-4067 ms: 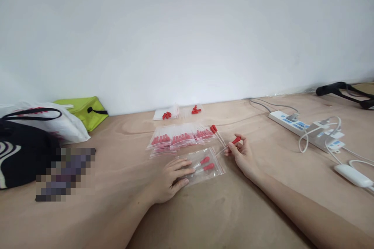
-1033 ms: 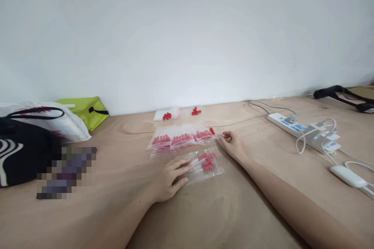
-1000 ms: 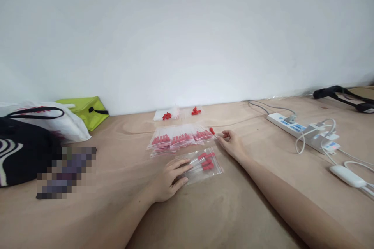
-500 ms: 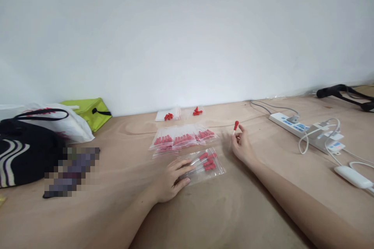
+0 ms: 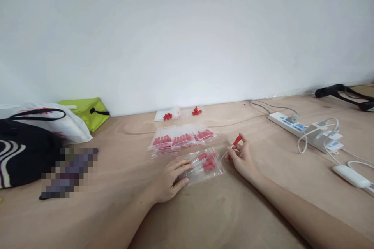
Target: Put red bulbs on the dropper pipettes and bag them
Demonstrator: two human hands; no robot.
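My right hand [image 5: 241,155] pinches a glass dropper [image 5: 236,141] with a red rubber bulb. The dropper tilts, bulb up to the right, and its thin tip points down-left towards a clear zip bag [image 5: 197,177]. Several red-bulbed droppers [image 5: 208,161] lie inside that bag, bulbs at its right end by the red-lined edge. Across the bag's left part my left hand [image 5: 172,179] rests with fingers stretched over it and the thumb apart. Just behind are stacked zip bags [image 5: 181,132] of droppers, their red bulbs facing me.
Loose red bulbs [image 5: 167,116] and more red bulbs [image 5: 196,111] lie on plastic bags near the wall. A power strip [image 5: 289,123] with plugs and cables is at the right. To the left are a black bag [image 5: 29,159], a white bag [image 5: 78,124] and a lime-green bag [image 5: 99,111].
My right hand has moved slightly left and down, and the dropper has tipped from nearly upright to slanting, its tip nearer the bag. My left hand stays on the bag.
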